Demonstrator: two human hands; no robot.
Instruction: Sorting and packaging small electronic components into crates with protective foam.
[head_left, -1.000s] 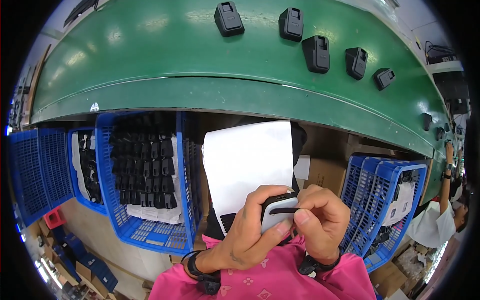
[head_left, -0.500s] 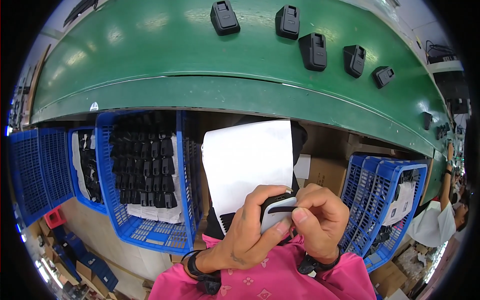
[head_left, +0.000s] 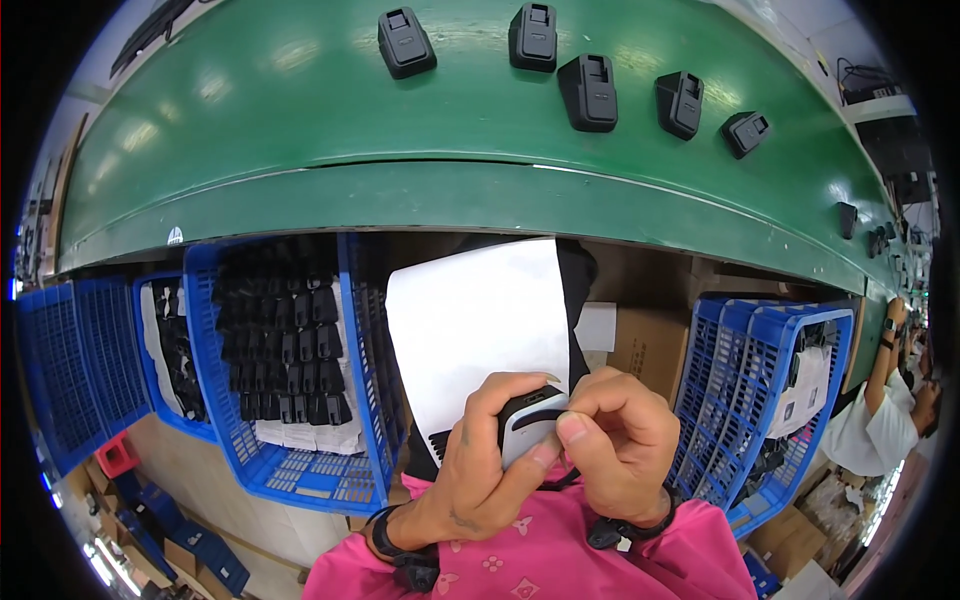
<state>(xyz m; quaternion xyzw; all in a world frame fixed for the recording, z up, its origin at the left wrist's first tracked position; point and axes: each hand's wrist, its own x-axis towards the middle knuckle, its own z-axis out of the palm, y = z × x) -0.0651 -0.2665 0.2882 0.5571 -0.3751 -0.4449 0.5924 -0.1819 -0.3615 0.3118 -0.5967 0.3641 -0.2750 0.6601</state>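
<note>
My left hand point(head_left: 485, 455) is closed around a small rounded plastic device point(head_left: 528, 424), black on its end and pale grey on its face. Thumb and fingertips of my right hand point(head_left: 625, 430) pinch a thin black strip point(head_left: 541, 419) that lies across the pale face. The far end of the strip touches the device; the rest is partly hidden by my fingers. Both hands are close together above my lap, beside a white sheet point(head_left: 480, 320) spread over it.
Several black plastic docks point(head_left: 588, 93) stand spaced along the green bench point(head_left: 300, 120). To the left, a blue crate point(head_left: 300, 484) holds rows of black units. More blue crates point(head_left: 712, 390) stand to the right, near a cardboard box point(head_left: 645, 345). Another person point(head_left: 868, 430) sits at far right.
The docks on the bench appear further left, and the whole view has shifted slightly. My hands keep the same hold on the device and strip.
</note>
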